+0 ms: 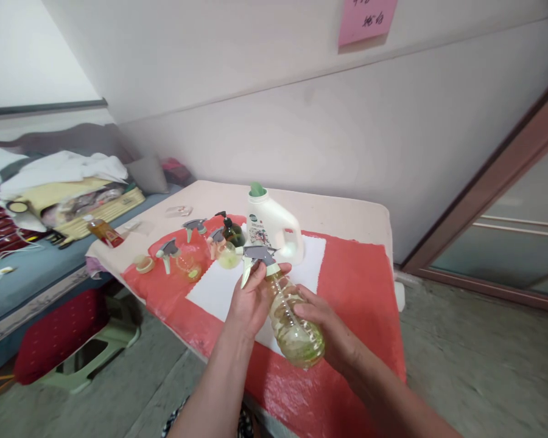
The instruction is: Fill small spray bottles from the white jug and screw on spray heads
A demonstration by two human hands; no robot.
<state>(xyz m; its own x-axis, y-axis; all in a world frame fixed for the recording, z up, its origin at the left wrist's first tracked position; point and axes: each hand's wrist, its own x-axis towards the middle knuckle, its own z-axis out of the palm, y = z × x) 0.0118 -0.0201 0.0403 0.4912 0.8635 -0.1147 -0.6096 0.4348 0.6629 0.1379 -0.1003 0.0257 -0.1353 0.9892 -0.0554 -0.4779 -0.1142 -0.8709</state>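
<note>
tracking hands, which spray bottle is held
The tilted spray bottle, between left hand and right hand; the other spray bottles sit untouched on the red sheet.

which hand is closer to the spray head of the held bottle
Left. The left hand is just under the spray head, at the neck; the right hand is farther down, on the bottle's body.

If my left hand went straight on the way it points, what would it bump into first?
Your left hand holds the spray bottle, so together they'd probably bump the big white jug first, though depth is hard to tell.
</note>
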